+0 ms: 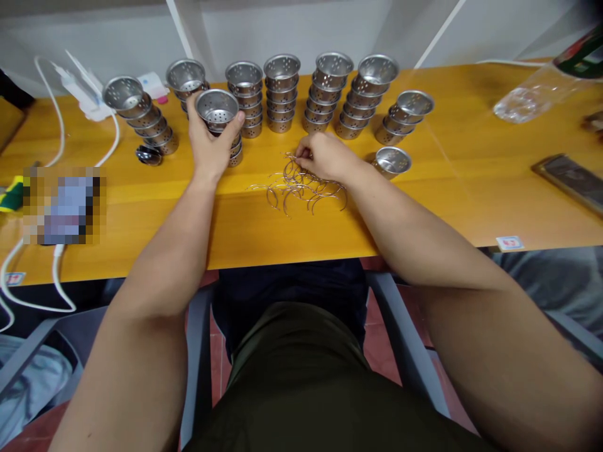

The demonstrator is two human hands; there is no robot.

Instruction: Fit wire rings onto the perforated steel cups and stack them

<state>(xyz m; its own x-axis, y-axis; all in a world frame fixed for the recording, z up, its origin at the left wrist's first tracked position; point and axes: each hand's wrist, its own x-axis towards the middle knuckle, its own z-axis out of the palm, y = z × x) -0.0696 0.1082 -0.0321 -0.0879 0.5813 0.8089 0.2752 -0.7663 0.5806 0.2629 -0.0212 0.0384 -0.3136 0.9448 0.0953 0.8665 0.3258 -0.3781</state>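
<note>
My left hand (210, 147) grasps the top cup (217, 113) of a stack, thumb and fingers around its sides. My right hand (327, 157) is curled, fingertips together at the wires (286, 189), tangled on the surface (264, 235) between my forearms; can't tell if one is pinched. Other cup stacks (281, 94) line the back, crowding my left hand. Single cup (393, 161) partly behind my right forearm. Far left: blurred-out device (70, 210), white cable (58, 251). Far right: dark phone (572, 179), clear bottle (522, 103) lying tilted.
</note>
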